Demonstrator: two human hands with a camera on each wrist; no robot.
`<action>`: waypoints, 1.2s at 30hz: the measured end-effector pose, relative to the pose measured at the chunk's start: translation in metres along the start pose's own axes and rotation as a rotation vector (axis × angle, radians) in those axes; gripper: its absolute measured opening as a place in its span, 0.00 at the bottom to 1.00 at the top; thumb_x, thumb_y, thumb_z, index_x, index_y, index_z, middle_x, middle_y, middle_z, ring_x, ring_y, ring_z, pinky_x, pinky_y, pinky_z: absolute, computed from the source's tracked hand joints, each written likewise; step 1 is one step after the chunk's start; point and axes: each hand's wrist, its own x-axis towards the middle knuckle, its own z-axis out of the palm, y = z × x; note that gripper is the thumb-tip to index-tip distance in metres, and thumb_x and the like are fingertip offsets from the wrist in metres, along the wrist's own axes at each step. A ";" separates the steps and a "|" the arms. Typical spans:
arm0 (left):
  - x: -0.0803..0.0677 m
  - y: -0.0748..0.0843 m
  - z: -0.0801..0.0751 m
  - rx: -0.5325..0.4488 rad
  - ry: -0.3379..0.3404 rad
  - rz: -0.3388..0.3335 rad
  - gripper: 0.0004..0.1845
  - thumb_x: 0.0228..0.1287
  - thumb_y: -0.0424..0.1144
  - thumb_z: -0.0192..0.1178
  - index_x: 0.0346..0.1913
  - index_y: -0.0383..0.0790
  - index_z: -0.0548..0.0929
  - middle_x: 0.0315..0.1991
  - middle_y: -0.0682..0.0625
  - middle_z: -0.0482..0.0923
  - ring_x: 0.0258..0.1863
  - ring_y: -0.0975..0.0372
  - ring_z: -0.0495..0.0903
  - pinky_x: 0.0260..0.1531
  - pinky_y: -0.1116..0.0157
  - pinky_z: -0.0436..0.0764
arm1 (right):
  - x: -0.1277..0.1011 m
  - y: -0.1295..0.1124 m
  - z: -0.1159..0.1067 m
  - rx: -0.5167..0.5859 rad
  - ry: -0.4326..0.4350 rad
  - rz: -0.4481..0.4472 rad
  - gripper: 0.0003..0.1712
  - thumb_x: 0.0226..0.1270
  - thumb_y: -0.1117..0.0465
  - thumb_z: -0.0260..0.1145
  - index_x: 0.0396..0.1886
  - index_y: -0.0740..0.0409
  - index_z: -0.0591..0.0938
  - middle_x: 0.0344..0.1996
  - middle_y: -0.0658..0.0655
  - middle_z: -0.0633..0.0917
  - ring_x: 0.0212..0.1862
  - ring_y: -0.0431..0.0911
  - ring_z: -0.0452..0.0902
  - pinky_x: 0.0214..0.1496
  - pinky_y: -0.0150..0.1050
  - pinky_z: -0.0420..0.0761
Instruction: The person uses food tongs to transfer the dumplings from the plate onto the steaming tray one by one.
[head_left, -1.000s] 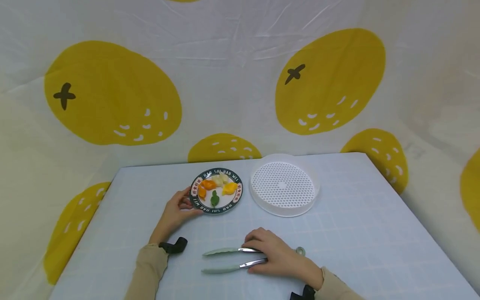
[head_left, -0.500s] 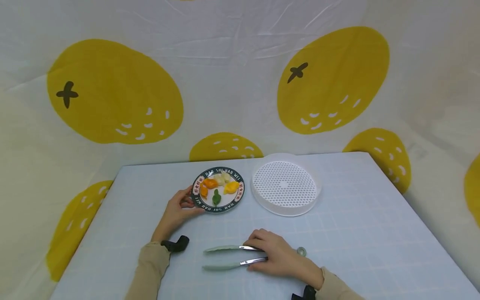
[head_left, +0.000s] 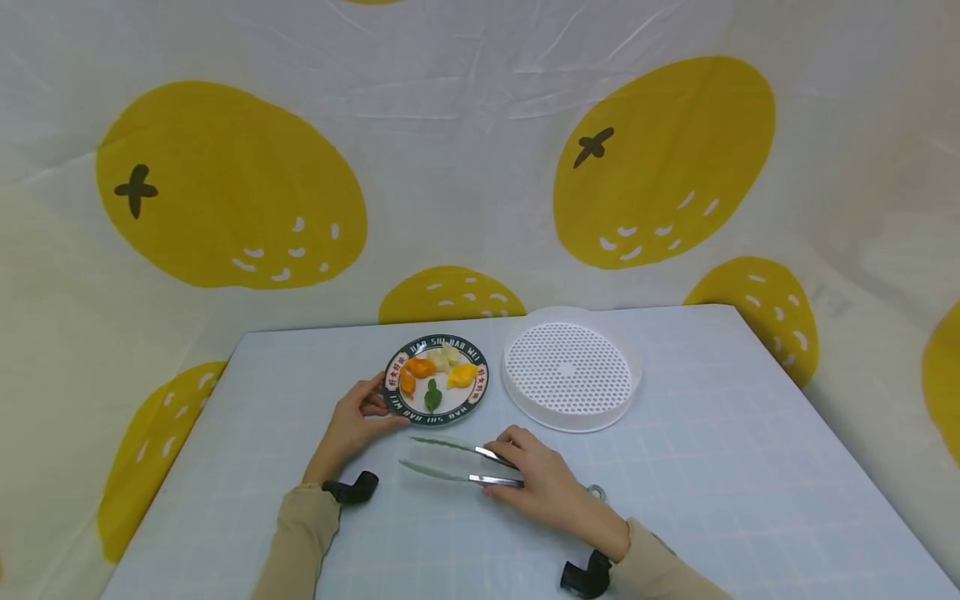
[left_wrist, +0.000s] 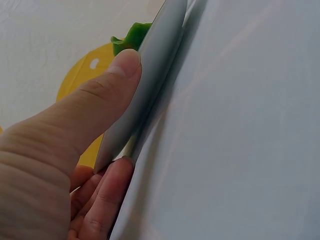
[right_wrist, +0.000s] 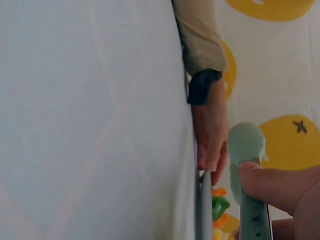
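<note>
Two hands are at work on the pale blue checked tablecloth (head_left: 705,433). The right hand (head_left: 543,487) has its fingers curled round a pair of metal tongs with pale green tips (head_left: 450,462); it grips them at the metal part, and the two arms of the tongs stand a little apart and point to the left, toward the other hand. The tongs are just in front of the small round plate with a dark lettered rim (head_left: 392,377), slightly lifted at the tip side as far as I can tell. In the right wrist view one green tip (right_wrist: 245,145) is seen close, with the thumb (right_wrist: 280,187) pressed on the arm below it.

The left hand (head_left: 354,423) holds this plate at its left edge, with the thumb on the rim and the fingers curled under it; the left wrist view shows the thumb (left_wrist: 95,107) lying along the grey rim (left_wrist: 150,75). On the plate lie several small dumplings: orange ones (head_left: 416,368), a yellow one (head_left: 462,375), a pale one (head_left: 444,357) and a green one (head_left: 432,395).

Just beside the plate, on its right, stands a round white plastic steamer tray with a perforated bottom (head_left: 570,371). Both forearms wear beige sleeves (head_left: 296,537) with black wrist straps (head_left: 351,488). Behind the table hangs a white cloth with big yellow oranges (head_left: 225,187).
</note>
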 end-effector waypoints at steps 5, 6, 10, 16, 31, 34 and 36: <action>0.000 0.000 0.000 0.002 -0.008 -0.010 0.56 0.42 0.50 0.81 0.75 0.42 0.64 0.49 0.46 0.74 0.45 0.55 0.78 0.48 0.68 0.81 | 0.012 -0.010 -0.005 -0.021 0.065 0.087 0.26 0.54 0.51 0.79 0.52 0.52 0.84 0.43 0.45 0.77 0.37 0.37 0.72 0.34 0.30 0.76; 0.000 0.000 0.000 0.007 -0.009 -0.017 0.56 0.42 0.51 0.81 0.75 0.43 0.64 0.49 0.46 0.74 0.45 0.56 0.78 0.48 0.68 0.81 | 0.015 -0.012 -0.006 -0.019 0.075 0.110 0.26 0.53 0.51 0.79 0.52 0.52 0.84 0.42 0.46 0.77 0.35 0.37 0.71 0.32 0.29 0.75; -0.001 -0.002 -0.001 0.017 -0.008 -0.042 0.57 0.41 0.56 0.81 0.75 0.45 0.64 0.50 0.47 0.74 0.45 0.56 0.78 0.48 0.66 0.82 | 0.024 -0.021 -0.007 -0.020 0.105 0.204 0.27 0.52 0.52 0.80 0.50 0.56 0.84 0.39 0.48 0.76 0.29 0.38 0.68 0.24 0.28 0.71; 0.000 -0.003 -0.001 0.008 -0.010 -0.030 0.57 0.39 0.57 0.81 0.75 0.46 0.65 0.49 0.47 0.75 0.45 0.56 0.78 0.47 0.67 0.82 | 0.035 -0.027 -0.003 -0.025 0.094 0.312 0.28 0.52 0.50 0.80 0.48 0.59 0.82 0.37 0.50 0.75 0.31 0.39 0.68 0.27 0.29 0.70; 0.001 -0.002 0.001 -0.003 -0.012 -0.049 0.57 0.39 0.57 0.81 0.75 0.46 0.65 0.49 0.48 0.74 0.45 0.56 0.78 0.47 0.66 0.82 | 0.042 -0.028 0.015 -0.034 0.059 0.381 0.27 0.57 0.50 0.77 0.48 0.58 0.74 0.41 0.52 0.75 0.30 0.41 0.69 0.27 0.31 0.69; 0.001 -0.002 0.000 -0.001 -0.012 -0.048 0.57 0.39 0.57 0.81 0.75 0.47 0.65 0.49 0.48 0.74 0.45 0.56 0.78 0.48 0.65 0.82 | 0.043 -0.028 0.019 -0.054 0.052 0.385 0.27 0.58 0.49 0.76 0.48 0.58 0.74 0.41 0.53 0.74 0.28 0.42 0.69 0.25 0.31 0.69; 0.000 -0.002 0.000 0.002 -0.009 -0.050 0.57 0.39 0.58 0.81 0.75 0.48 0.65 0.49 0.48 0.74 0.44 0.56 0.78 0.48 0.65 0.82 | 0.043 -0.028 0.021 -0.069 0.049 0.380 0.28 0.59 0.48 0.76 0.48 0.59 0.74 0.40 0.53 0.74 0.27 0.42 0.69 0.24 0.31 0.69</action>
